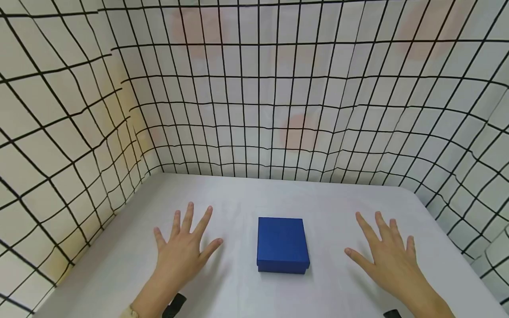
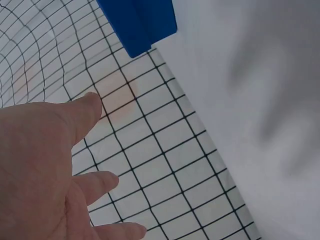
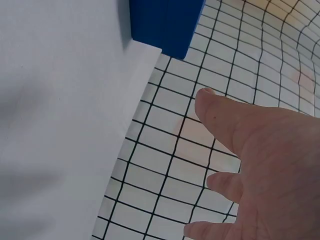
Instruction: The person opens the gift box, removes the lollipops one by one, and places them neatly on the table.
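Note:
A blue lidded box [image 1: 282,243] sits on the white table between the two hands, its lid on. To its left, my left hand [image 1: 180,254] is held palm down over the table with the fingers spread straight, holding nothing. On the other side, my right hand [image 1: 391,265] has its fingers fanned out in the same way, also holding nothing. Part of the blue box [image 2: 145,25] shows at the top of the left wrist view, apart from the left thumb. In the right wrist view the box [image 3: 165,25] appears at the top, clear of the right thumb.
The white tabletop [image 1: 222,194] has rounded far corners. White cloth walls with a black grid [image 1: 246,92] surround it at the back and both sides. Black straps [image 1: 174,304] show near both wrists. A pale cylindrical shape [image 1: 497,260] stands beyond the right edge.

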A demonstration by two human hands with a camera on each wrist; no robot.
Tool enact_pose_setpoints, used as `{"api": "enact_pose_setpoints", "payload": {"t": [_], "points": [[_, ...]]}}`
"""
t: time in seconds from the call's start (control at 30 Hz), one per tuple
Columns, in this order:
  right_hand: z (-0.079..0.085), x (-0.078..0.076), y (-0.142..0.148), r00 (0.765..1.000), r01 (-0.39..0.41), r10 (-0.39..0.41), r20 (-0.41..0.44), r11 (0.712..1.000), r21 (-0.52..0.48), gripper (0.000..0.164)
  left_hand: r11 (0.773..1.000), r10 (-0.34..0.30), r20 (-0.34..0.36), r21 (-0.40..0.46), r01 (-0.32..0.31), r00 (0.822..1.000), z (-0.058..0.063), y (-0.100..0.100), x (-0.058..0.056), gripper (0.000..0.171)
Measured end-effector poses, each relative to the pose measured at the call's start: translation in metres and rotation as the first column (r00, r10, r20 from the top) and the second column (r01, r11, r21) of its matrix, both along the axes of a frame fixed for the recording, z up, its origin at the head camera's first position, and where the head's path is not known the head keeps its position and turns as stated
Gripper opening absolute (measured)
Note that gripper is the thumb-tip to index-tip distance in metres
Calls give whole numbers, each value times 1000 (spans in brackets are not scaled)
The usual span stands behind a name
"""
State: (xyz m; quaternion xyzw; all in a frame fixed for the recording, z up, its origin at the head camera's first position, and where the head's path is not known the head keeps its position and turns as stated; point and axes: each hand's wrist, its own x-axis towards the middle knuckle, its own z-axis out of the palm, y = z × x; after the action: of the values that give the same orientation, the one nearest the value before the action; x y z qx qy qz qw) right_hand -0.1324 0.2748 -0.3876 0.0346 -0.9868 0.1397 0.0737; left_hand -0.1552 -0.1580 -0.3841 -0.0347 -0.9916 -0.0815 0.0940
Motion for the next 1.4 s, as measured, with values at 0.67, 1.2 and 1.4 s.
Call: {"api": "enact_pose_setpoints", "payload": {"t": [0.67,1.2,1.4], "points": [[-5,0,-32,990,-138,137,-18,985,-107,79,943,-153,-7,296,149,988,-14,19,1,67],[-21,-2,-55,976,-154,189,111,951,-270,65,780,-393,67,552,294,917,-39,43,-5,57],[-27,-4,-60,962,-232,267,54,906,-353,58,742,-428,61,594,311,902,-43,46,-6,58]]}}
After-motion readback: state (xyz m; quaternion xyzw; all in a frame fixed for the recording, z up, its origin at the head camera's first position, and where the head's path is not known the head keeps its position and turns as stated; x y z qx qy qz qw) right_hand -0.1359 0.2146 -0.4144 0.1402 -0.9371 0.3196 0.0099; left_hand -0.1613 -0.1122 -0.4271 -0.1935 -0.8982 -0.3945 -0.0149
